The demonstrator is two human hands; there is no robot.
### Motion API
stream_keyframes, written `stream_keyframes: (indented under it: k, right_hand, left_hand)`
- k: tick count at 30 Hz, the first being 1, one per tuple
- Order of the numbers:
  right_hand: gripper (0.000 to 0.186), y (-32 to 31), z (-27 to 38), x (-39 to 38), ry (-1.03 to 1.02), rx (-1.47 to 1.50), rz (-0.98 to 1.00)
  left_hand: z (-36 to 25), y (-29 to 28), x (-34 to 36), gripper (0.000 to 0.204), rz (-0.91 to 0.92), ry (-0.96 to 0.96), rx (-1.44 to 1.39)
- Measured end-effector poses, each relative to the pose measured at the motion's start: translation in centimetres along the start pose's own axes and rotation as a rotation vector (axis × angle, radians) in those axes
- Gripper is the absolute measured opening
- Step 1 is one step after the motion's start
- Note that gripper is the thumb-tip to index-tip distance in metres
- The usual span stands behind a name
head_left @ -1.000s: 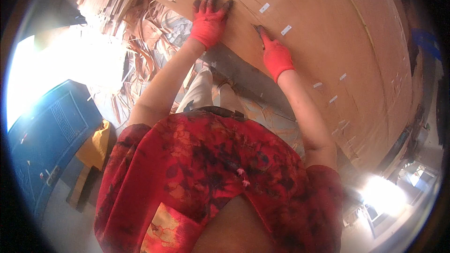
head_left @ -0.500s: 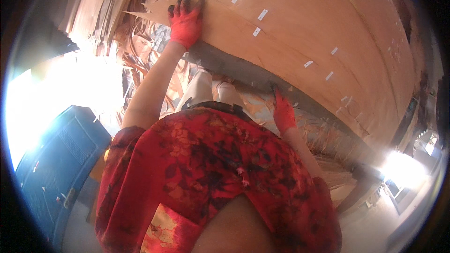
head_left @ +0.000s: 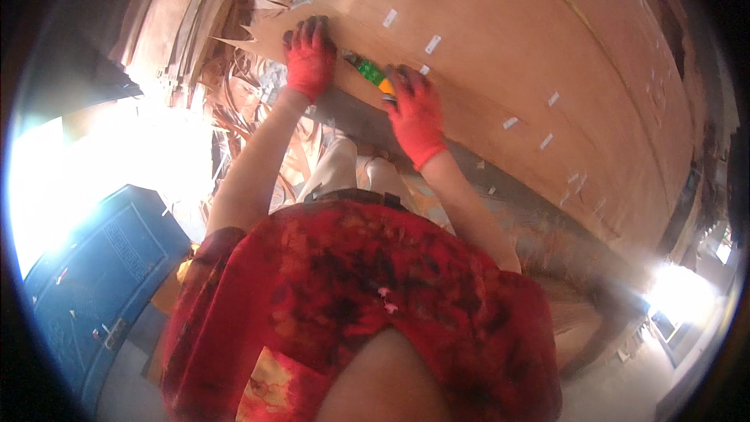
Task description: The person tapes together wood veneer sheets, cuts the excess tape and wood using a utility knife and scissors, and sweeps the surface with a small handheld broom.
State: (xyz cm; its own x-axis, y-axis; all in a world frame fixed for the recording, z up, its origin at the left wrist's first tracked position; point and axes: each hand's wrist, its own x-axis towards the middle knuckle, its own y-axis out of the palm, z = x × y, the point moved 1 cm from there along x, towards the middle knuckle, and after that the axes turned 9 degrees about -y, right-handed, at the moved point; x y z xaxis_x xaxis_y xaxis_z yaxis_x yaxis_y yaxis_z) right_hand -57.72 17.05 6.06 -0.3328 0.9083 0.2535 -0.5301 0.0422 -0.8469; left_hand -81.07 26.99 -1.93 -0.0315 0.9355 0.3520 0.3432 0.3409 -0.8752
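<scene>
Red-gloved left hand on brown wood sheet, right hand holding green-and-yellow tool, white strips.

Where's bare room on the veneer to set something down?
Barest: the brown wood veneer sheet, between the white rectangular tabs and the yellowish seam. Crowded: its left end, with the red-gloved left hand, red-gloved right hand and green-and-yellow tool; left of that, tangled brown wood strips.

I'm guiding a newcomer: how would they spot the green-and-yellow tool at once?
Find the broad tan sheet across the picture's upper part. Near its lower-left edge, look between the red-gloved left hand and right hand. The slim, slanting tool there ends in yellow beside the right hand; its bright green body sets it apart from the small white strips.
</scene>
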Motion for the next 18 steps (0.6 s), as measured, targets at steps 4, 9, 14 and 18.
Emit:
stream_keyframes:
  k: [4,9,14,18]
  right_hand:
    - [0.064,-1.6,-3.9,-0.5,0.046,-0.258,-0.028]
    - [0.048,0.2,-6.3,0.2,0.055,-0.362,0.03]
    - [0.024,-1.6,-8.1,4.5,0.194,-0.117,0.074]
    - [0.021,-5.0,-9.3,10.9,0.149,-0.115,-0.174]
  left_hand:
    - [0.1,0.3,-0.6,0.065,0.013,-0.036,0.005]
    - [0.6,0.7,-0.6,0.066,0.024,-0.042,-0.003]
    - [0.8,0.9,-0.7,0.067,0.01,-0.045,-0.027]
    - [0.7,0.7,-0.9,0.065,-0.018,-0.027,-0.051]
